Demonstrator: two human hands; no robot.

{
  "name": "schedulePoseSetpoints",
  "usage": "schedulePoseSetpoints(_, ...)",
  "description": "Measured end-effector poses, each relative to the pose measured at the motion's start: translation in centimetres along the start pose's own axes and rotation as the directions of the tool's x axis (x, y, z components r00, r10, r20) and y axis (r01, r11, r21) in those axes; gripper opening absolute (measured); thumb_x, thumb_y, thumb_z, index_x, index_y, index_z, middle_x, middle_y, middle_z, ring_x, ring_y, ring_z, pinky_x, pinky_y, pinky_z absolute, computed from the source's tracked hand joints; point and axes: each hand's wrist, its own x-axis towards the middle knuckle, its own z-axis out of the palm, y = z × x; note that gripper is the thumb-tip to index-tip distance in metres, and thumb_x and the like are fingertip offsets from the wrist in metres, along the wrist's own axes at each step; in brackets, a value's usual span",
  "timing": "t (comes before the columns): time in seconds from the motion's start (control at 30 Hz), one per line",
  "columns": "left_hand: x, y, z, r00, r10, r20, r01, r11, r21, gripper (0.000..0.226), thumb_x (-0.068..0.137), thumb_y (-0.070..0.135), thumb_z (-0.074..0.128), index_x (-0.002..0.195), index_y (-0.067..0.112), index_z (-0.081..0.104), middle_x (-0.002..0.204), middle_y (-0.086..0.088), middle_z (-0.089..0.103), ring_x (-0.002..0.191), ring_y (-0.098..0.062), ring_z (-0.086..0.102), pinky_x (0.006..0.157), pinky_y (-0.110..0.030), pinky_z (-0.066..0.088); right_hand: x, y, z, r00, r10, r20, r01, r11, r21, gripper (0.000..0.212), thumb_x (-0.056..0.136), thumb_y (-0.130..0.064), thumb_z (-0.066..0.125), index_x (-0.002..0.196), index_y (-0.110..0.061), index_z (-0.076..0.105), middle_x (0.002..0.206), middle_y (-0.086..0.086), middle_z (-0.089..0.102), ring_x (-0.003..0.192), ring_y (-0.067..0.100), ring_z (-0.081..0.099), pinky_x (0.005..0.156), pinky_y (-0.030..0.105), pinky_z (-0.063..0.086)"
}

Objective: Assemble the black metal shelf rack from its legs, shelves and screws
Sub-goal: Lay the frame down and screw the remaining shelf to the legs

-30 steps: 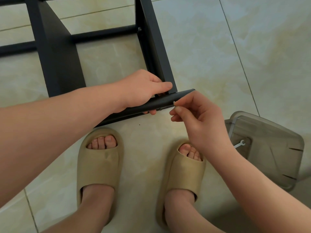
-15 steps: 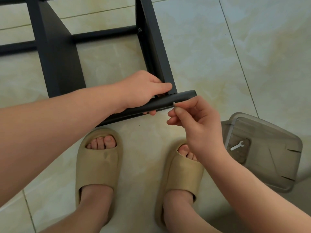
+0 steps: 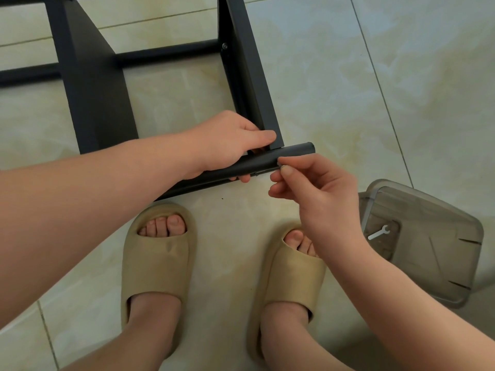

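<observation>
The person is fastening a leg to the half-built rack (image 3: 93, 89), which is lying on the tiled floor (image 3: 348, 76) by their feet. The left hand (image 3: 230, 145) is gripping the round black leg (image 3: 292, 152), holding it against the end of a shelf (image 3: 251, 76). The right hand (image 3: 316, 194) is pinching a small screw (image 3: 280, 164), mostly hidden by the fingertips, at the leg's side. Next, probably, the screw is needing to find its hole and be turned by hand before the wrench (image 3: 379, 232), lying in the plastic box (image 3: 428, 236), is fetched.

Black rack (image 3: 96, 84), leg (image 3: 267, 162) across end
</observation>
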Motion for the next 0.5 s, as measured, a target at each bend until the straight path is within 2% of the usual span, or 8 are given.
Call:
schedulePoseSetpoints(0.2,0.03,-0.16,0.03,1.000,0.000,0.004,0.000,1.000,-0.009,0.037,0.099,0.043,0.058,0.087,0.010,0.072,0.058,-0.004,0.070,0.048,-0.015,0.066,0.047,-0.023,0.053,-0.05,0.26,0.14,0.999,-0.036,0.004,0.037,0.993,-0.109,0.029,0.096,0.006,0.058,0.088,-0.018,0.071,0.072,-0.002,0.072,0.066,0.013,0.069,0.072,0.025,0.059)
schedulePoseSetpoints(0.4,0.03,-0.09,0.08,1.000,-0.001,0.009,0.001,1.000,0.000,0.038,0.099,0.043,0.057,0.089,0.009,0.072,0.057,-0.002,0.069,0.048,-0.013,0.065,0.048,-0.023,0.054,0.45,-0.06,0.46,0.999,0.023,-0.027,-0.024,0.999,-0.031,0.022,0.095,0.007,0.060,0.086,-0.012,0.067,0.071,0.003,0.073,0.061,0.016,0.069,0.065,0.027,0.059)
schedulePoseSetpoints(0.5,-0.04,0.00,0.03,1.000,0.002,0.014,-0.002,1.000,0.010,0.038,0.100,0.043,0.056,0.089,0.010,0.072,0.058,0.000,0.070,0.048,-0.012,0.065,0.049,-0.022,0.054,0.58,-0.38,0.34,0.999,0.029,-0.033,-0.032,0.993,-0.115,0.021,0.095,0.004,0.062,0.082,-0.014,0.062,0.071,0.002,0.073,0.060,0.016,0.069,0.063,0.031,0.060)
